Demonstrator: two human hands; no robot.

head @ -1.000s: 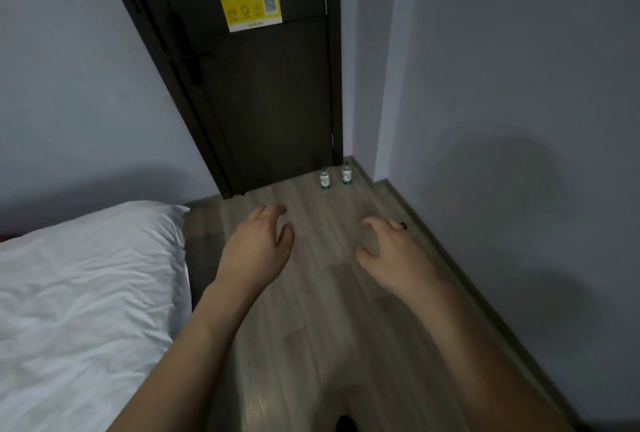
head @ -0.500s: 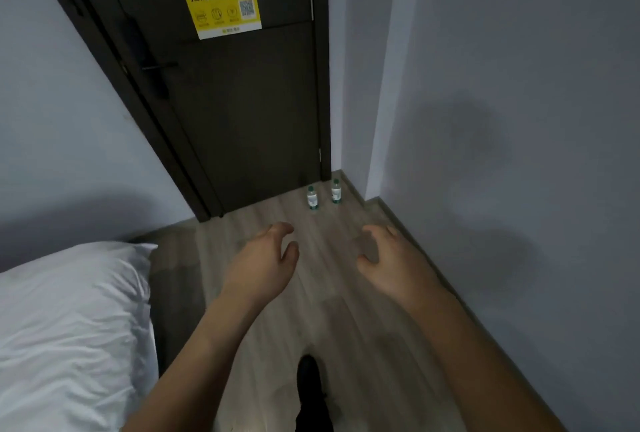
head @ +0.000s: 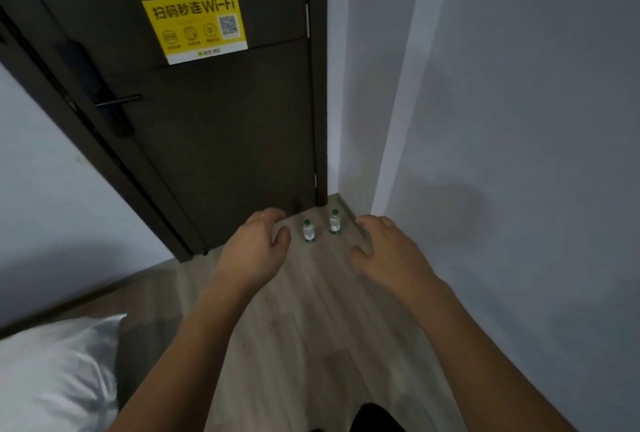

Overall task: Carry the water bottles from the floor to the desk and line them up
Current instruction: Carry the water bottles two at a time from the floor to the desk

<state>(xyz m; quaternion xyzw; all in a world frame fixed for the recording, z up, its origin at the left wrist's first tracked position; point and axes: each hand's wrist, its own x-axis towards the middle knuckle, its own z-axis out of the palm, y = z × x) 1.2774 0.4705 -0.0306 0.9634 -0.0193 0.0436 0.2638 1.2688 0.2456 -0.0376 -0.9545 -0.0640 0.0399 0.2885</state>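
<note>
There, 2 upright water bottles (head: 321,229) between left hand (head: 256,251) and right hand (head: 391,251).

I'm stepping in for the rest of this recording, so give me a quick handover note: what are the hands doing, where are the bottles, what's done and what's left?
Left hand: held out in front, fingers loosely curled, holding nothing.
Right hand: same, out in front and holding nothing.
Bottles: two small water bottles with green caps stand upright on the wooden floor by the foot of the dark door, in the corner; left bottle, right bottle, side by side and apart.
Done: nothing carried; neither bottle is touched.
Left: pick up both bottles, take them to the desk, which is not in view, and line them up.
</note>
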